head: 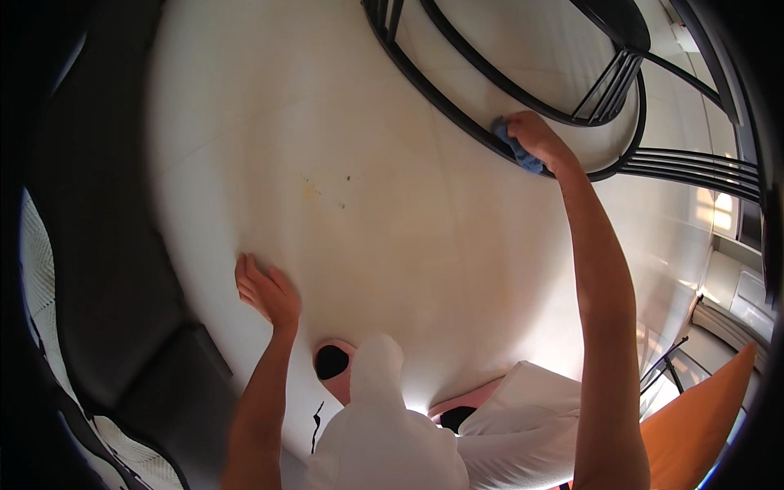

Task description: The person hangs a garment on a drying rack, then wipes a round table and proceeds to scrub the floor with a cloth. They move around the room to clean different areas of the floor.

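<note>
My right hand (531, 138) grips a bunched blue cloth (519, 149) against the lower curved rail of a black metal table base (450, 110). A second dark curved rail (508, 89) runs just beyond my knuckles, and the groups of thin rods rise from these rails. Low on the left, my left hand (269, 291) hangs with nothing in it, its fingers slightly bent and the thumb apart. Below it lies the pale floor (392, 257); whether the hand touches the floor I cannot tell.
Small dark crumbs (348, 178) and a yellowish smear (309, 193) mark the floor. Along the left stands a black sofa (104, 245). My pink slippers (335, 364) are in front of me. An orange panel (698, 422) juts up at lower right.
</note>
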{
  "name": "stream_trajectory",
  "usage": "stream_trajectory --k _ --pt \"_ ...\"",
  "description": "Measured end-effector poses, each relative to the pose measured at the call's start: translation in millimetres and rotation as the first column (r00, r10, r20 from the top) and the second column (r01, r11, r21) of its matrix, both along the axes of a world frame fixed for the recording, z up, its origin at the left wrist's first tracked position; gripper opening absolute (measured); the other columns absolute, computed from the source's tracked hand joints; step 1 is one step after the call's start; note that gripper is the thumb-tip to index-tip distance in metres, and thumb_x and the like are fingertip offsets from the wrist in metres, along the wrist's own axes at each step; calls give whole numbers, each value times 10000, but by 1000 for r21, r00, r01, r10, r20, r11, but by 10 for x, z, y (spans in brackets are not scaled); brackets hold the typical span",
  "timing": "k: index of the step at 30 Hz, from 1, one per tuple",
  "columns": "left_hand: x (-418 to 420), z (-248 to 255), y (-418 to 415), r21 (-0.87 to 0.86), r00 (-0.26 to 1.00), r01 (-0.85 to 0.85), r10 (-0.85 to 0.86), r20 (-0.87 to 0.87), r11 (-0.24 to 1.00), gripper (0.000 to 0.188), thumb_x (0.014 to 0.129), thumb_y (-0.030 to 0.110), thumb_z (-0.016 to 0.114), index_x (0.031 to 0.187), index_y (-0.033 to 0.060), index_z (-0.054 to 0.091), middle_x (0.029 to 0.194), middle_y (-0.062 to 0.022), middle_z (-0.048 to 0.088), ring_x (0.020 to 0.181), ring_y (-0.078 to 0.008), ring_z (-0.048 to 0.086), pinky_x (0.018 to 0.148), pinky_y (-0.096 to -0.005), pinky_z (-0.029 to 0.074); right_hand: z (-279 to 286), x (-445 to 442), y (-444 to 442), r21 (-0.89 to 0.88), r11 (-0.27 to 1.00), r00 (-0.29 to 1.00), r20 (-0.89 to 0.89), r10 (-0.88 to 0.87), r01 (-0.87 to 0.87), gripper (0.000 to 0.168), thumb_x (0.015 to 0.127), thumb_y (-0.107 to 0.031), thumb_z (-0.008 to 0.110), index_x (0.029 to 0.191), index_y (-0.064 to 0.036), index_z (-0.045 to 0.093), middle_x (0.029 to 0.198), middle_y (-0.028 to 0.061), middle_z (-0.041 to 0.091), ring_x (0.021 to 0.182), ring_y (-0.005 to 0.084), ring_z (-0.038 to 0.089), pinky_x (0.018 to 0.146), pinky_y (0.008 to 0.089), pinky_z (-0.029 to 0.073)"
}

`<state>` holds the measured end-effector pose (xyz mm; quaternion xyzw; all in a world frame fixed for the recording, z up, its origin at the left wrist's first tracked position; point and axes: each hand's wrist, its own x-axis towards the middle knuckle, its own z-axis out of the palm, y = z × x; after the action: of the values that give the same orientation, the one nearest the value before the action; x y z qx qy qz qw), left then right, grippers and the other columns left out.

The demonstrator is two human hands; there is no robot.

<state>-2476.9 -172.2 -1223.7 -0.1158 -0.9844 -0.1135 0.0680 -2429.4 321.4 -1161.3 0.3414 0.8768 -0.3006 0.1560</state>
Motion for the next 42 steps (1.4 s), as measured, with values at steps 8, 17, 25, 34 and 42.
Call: stream_trajectory --k 8,17,25,34,42 --pt "30 -27 90 47 999 21 -22 30 999 447 855 143 448 1271 2 366 1345 -148 342 1253 -316 294 1015 -462 199 -443 -929 -189 342 929 830 -471 299 -141 353 808 -45 436 1093 -118 630 1105 122 575 986 310 530 907 387 413" --pt "34 17 8 24 1000 5 -6 19 1000 437 868 135 442 1283 20 365 1353 -130 350 1244 -309 307 1010 -450 210 -430 -504 80 166 911 918 -63 391 -376 352 788 -11 390 907 -157 688 1241 56 502 1069 344 470 941 388 394" --pt "41 48 26 52 1000 29 -29 5 998 432 878 140 448 1288 28 366 1351 -127 356 1252 -303 307 1012 -448 215 -35 734 368 433 855 955 50 293 -285 211 781 -92 452 818 -52 656 891 166 608 847 368 563 806 429 453" --pt "82 -4 85 48 1000 6 -7 20 999 449 858 133 476 1277 10 368 1342 -146 354 1248 -308 311 1013 -449 216 -585 1717 -1600 563 722 914 -282 -290 403 477 748 -37 543 1221 -1 500 1193 193 447 1048 372 435 912 462 343" --pt "38 24 -20 9 1000 -12 11 7 1000 452 847 134 473 1270 8 376 1343 -157 357 1244 -334 312 1008 -460 223 -532 178 -1849 589 730 928 -327 -178 347 495 722 12 545 1211 22 462 1189 187 408 985 346 410 856 415 376"
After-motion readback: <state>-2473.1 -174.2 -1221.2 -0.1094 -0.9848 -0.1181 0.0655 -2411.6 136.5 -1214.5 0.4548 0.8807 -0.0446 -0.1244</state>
